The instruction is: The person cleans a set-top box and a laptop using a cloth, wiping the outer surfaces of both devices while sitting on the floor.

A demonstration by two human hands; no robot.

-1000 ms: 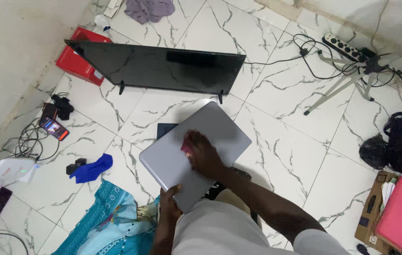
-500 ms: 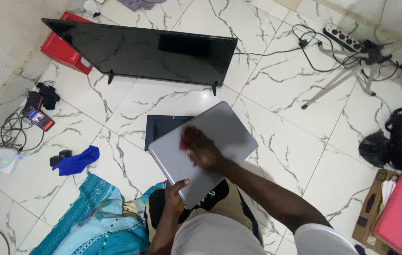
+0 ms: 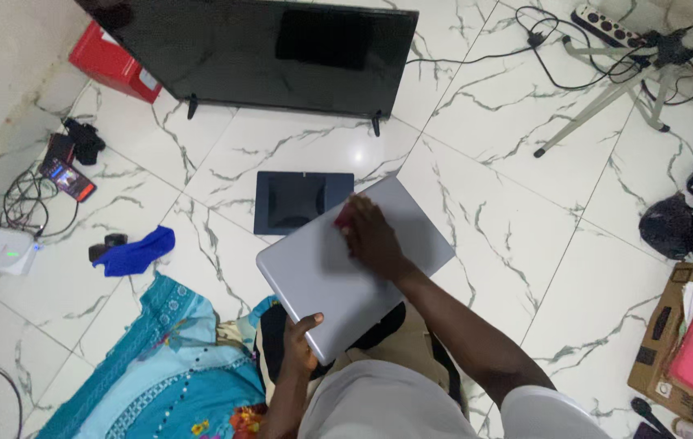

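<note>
Left hand (image 3: 299, 341) grips the closed grey laptop's (image 3: 314, 276) near corner, steadying it, while right hand (image 3: 372, 236) presses a red cloth (image 3: 344, 218) flat against the lid's far edge

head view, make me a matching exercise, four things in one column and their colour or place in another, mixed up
Things:
1. closed laptop
2. tablet
3. crumpled cloth
4. flat box

Descriptions:
a. red, by the wall behind the television's left end
b. grey, gripped at its near edge by the left hand, right hand on its lid
c. blue, on the floor tiles left of the laptop
d. dark, flat on the floor just beyond the laptop

Pairs: 1-b, 2-d, 3-c, 4-a
</note>
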